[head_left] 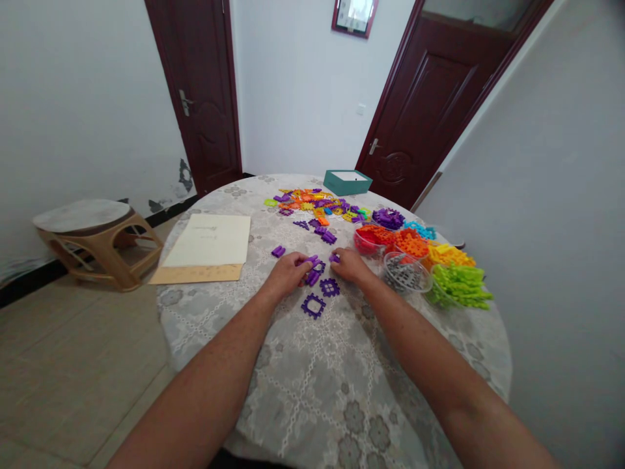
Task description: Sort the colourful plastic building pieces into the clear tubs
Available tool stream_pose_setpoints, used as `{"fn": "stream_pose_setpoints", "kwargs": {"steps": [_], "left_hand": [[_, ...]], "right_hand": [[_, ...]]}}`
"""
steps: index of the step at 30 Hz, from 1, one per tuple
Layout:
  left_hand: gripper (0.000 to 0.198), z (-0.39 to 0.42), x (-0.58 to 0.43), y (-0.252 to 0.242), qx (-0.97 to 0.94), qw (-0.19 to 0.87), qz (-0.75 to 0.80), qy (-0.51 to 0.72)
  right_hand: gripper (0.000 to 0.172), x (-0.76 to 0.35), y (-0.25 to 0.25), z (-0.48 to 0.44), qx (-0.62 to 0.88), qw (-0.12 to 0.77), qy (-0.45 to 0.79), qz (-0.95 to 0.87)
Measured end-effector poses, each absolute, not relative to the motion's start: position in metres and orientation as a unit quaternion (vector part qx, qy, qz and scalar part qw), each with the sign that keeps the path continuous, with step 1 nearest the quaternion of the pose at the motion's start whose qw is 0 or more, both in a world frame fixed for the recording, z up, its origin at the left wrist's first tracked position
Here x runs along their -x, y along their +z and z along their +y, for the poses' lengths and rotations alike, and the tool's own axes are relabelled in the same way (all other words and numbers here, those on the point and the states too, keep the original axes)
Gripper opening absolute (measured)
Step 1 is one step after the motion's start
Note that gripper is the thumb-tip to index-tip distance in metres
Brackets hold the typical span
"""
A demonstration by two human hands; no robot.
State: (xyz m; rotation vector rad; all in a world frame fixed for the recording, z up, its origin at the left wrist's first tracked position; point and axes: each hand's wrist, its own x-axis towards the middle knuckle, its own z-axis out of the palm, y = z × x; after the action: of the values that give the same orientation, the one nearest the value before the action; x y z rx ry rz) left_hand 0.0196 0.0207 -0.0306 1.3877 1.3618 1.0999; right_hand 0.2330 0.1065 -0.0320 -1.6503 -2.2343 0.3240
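My left hand [290, 271] is closed on a purple plastic building piece [313, 261], held just above other purple pieces on the tablecloth. To its right, my right hand [349, 264] pinches a small purple building piece [334, 258] between thumb and fingers. Nearer to me lie two flat purple square pieces with notched edges: a frame with an open middle [313, 305] and a windowed square [330, 287]. A short ribbed purple piece [278, 251] rests left of my left hand. Another purple cluster [325, 235] sits beyond both hands.
Mixed coloured pieces [312, 200] are heaped at the back, by a green box [347, 182]. Clear bowls on the right hold sorted pieces: red [367, 242], grey [406, 276], lime green [459, 286]. Papers [209, 241] lie on the left; a stool [97, 241] stands beyond.
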Motion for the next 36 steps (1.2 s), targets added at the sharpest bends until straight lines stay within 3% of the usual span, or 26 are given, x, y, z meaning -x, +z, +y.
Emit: {"fn": "stream_pose_setpoints", "kwargs": {"steps": [2,4,7,11,27,32,36], "left_hand": [[0.03,0.02,-0.02,-0.03,-0.562,0.433,0.551,0.438],[0.03,0.019,-0.021,-0.029,-0.566,0.433,0.551,0.435],[0.03,0.016,-0.022,-0.025,-0.576,0.435,0.541,0.43],[0.034,0.014,-0.024,-0.023,-0.588,0.451,0.52,0.425],[0.035,0.015,-0.025,-0.027,-0.547,0.544,0.476,0.421],[0.04,0.015,-0.024,-0.027,-0.522,0.566,0.476,0.425],[0.04,0.014,-0.023,-0.026,-0.525,0.569,0.467,0.428]], "right_hand": [[0.029,-0.236,-0.031,0.096,0.583,0.196,0.137,-0.776],[0.022,-0.238,-0.032,0.081,0.586,0.28,0.224,-0.727],[0.032,-0.235,-0.036,0.055,0.54,0.431,0.405,-0.598],[0.037,-0.228,-0.042,0.031,0.487,0.501,0.485,-0.526],[0.023,-0.232,-0.05,0.022,0.401,0.499,0.487,-0.594],[0.023,-0.229,-0.05,0.019,0.382,0.491,0.563,-0.543],[0.022,-0.231,-0.049,0.02,0.41,0.496,0.536,-0.546]]}}
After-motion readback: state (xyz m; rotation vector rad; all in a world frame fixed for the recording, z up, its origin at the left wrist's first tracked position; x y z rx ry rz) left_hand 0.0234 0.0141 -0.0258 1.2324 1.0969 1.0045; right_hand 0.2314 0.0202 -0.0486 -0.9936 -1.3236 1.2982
